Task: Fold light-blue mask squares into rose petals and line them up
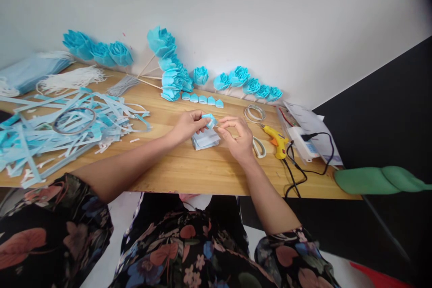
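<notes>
My left hand (189,127) pinches a small folded piece of blue fabric (211,121) between thumb and fingers, above the middle of the table. Close on its right, my right hand (236,136) has its fingertips closed on a thin pale strand at the edge of the fabric; whether it is thread or wire I cannot tell. Under the hands lies a stack of cut pale fabric pieces (206,140). Just behind, several folded blue petals (203,99) sit in a row. A pair of white-handled scissors (259,147) lies beside my right wrist, partly hidden.
Blue fabric flowers (171,76) on sticks line the wall. Fabric strips (67,121) heap at left, near white cords (70,78), grey wires (123,84) and face masks (33,72). At right are a tape roll (254,113), yellow glue gun (277,140), power strip (305,144) and cables.
</notes>
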Available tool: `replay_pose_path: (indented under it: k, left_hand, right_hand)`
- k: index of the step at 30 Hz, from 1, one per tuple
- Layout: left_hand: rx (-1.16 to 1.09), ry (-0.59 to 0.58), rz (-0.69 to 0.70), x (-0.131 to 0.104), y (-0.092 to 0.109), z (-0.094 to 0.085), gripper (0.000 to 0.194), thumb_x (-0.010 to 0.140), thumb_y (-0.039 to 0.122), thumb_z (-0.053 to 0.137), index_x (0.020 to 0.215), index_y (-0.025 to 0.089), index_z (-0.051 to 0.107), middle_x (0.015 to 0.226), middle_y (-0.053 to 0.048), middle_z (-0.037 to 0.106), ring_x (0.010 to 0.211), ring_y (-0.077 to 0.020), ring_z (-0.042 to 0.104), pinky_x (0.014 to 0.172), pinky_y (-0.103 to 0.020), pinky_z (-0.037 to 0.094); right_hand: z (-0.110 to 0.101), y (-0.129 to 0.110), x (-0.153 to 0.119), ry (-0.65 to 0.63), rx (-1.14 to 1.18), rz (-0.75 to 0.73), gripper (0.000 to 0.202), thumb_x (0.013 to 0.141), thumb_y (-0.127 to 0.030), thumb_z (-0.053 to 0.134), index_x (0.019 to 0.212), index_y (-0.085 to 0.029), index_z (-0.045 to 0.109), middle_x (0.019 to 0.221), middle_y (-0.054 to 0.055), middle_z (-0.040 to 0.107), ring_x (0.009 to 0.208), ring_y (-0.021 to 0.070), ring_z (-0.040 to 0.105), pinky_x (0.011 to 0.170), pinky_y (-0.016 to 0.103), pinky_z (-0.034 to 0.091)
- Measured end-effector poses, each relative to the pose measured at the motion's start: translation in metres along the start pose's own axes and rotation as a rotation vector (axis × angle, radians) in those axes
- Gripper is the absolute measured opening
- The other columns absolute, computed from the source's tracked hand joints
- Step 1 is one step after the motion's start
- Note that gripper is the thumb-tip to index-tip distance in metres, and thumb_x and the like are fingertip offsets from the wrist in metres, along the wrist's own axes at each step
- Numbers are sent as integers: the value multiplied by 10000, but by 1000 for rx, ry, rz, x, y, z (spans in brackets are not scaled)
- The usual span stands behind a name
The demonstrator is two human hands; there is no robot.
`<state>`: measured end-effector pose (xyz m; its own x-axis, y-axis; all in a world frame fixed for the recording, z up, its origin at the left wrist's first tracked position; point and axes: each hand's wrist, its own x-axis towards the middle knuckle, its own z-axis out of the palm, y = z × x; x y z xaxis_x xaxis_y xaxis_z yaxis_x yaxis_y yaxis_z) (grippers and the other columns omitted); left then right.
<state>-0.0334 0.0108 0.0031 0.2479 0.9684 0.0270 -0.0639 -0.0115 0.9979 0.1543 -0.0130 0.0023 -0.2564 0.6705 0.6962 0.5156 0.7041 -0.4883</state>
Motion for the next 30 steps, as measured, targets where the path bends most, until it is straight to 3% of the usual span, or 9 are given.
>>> replay_pose_path:
  k: [11,21,30]
  left_hand:
    - [183,-2,72,-3,-1,1,186,820,270,640,691,146,592,569,21,560,523,-83,484,507,-205,359]
    - [134,-39,86,-4,-1,3,181,814,293,638,729,137,606,589,6,595,513,-74,485,484,-185,357]
    - [15,-128,63,-4,-3,3,227,795,341,705,837,136,616,698,-14,656,575,-90,574,534,-198,446]
  right_hand:
    - [3,1,-6,24,-38,122,54,885,-301,658,914,-255,663,890,11,719,856,193,660,816,377,530]
    - [9,1,-4,37,6,163,75,866,-276,683,938,-257,676,900,5,730,894,198,664,858,376,520]
    - [11,4,-4,60,21,202,56,857,-259,679,913,-256,681,897,5,729,888,197,665,861,378,522]
